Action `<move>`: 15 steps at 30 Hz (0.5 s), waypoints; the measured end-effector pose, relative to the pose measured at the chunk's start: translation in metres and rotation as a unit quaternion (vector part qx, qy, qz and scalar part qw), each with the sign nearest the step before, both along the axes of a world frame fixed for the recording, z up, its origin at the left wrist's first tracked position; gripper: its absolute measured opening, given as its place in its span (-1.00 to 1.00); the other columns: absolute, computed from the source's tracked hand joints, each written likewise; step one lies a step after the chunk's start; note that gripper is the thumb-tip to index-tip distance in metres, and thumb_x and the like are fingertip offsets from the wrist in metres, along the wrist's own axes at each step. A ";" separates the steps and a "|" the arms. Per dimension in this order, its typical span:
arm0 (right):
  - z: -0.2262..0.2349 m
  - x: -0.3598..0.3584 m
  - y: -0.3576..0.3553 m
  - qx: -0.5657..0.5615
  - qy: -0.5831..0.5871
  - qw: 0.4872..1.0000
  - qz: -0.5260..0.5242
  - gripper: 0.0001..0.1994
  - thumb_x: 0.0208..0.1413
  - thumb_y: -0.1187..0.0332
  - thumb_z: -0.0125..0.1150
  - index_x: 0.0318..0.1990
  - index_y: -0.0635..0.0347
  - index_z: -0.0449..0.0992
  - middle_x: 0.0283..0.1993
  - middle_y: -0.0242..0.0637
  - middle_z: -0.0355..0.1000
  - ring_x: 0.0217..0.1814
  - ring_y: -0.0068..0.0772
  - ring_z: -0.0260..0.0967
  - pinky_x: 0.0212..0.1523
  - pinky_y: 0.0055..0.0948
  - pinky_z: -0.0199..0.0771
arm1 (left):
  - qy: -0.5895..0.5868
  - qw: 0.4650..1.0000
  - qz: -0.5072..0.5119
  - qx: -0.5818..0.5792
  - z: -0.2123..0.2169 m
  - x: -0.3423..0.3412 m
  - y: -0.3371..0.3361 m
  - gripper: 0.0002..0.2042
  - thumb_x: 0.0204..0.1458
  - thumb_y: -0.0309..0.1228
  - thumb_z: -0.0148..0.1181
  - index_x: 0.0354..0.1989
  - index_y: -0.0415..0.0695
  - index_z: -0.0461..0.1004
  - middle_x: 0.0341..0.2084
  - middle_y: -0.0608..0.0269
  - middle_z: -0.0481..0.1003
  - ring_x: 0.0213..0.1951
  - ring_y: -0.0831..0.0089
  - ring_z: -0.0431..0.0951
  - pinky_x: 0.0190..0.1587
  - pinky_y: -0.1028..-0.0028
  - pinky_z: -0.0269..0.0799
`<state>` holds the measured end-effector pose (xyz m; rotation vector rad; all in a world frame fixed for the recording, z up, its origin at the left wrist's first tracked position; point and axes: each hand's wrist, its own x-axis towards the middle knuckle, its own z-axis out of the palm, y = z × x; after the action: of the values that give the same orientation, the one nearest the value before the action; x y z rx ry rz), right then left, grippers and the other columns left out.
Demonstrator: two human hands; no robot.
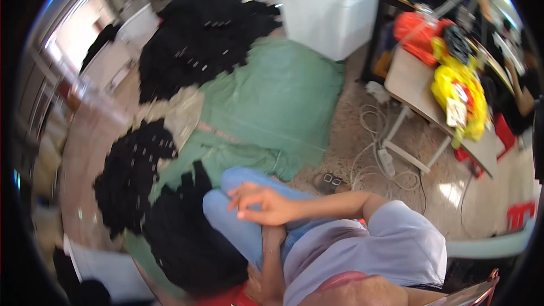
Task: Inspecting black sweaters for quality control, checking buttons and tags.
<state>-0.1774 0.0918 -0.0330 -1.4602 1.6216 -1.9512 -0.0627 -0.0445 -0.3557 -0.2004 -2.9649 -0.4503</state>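
Note:
My right hand (263, 205) is held above my knees in light blue jeans (232, 228). Its fingers are loosely bent and apart, with nothing visible in them. Just below it my left hand (273, 234) rests near my lap; the right wrist covers its fingers, so I cannot see whether it holds anything. Beside my legs lies a heap of black cloth pieces (190, 243). A second, smaller black pile (135, 173) with small light tags sits to its left. Both lie on or by a green cloth sheet (277, 96) on the floor.
A large black garment pile (198, 39) and a white plastic bin (326, 14) stand beyond the sheet. At right, a small table (416, 79) carries red and yellow bags (462, 93). White cables with a power strip (386, 161) and a sandal (331, 181) lie on the floor.

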 end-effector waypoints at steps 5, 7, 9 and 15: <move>0.127 0.031 0.025 -0.335 -0.096 0.910 0.224 -0.37 0.34 -0.08 -0.27 0.09 0.40 0.43 0.16 0.13 0.32 0.33 0.06 0.14 0.38 0.02 -0.02 | -0.151 0.987 0.053 -0.028 0.092 -0.049 0.073 -0.73 -0.06 -0.42 0.06 -0.22 -0.25 0.57 -0.17 -0.11 0.54 0.00 0.14 0.49 0.18 0.15 0.26; 0.142 0.070 0.030 -0.391 -0.227 0.849 0.274 -0.59 0.24 -0.12 -0.04 -0.18 -0.04 0.58 0.10 0.10 0.33 0.24 0.25 0.19 0.41 0.06 -0.09 | -0.220 0.974 0.042 -0.022 0.134 -0.027 0.075 -0.76 -0.09 -0.42 0.08 -0.29 -0.23 0.59 -0.22 -0.08 0.55 -0.02 0.17 0.51 0.18 0.15 0.26; 0.173 0.082 0.040 -0.294 -0.280 0.855 0.323 -0.60 0.25 -0.07 -0.01 -0.14 0.04 0.54 0.12 0.18 0.31 0.25 0.24 0.20 0.39 0.04 -0.04 | -0.283 0.959 0.030 -0.008 0.182 -0.027 0.072 -0.79 -0.12 -0.42 0.09 -0.36 -0.22 0.60 -0.26 -0.05 0.57 -0.05 0.20 0.52 0.17 0.16 0.26; 0.222 0.026 0.020 0.105 -0.371 0.716 0.583 -0.66 0.30 0.02 -0.03 -0.08 0.08 0.48 0.31 0.46 0.03 0.50 0.15 -0.15 0.45 0.15 -0.39 | 0.095 0.950 0.122 0.272 0.194 0.027 0.075 -0.85 -0.03 -0.45 0.26 -0.28 -0.16 0.57 -0.19 0.10 0.55 -0.01 0.15 0.49 0.11 0.24 0.37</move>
<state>-0.1510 0.1118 0.1895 -0.9268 0.2984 -1.1899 -0.0358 0.0307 -0.1619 0.1708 -2.5124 -1.1076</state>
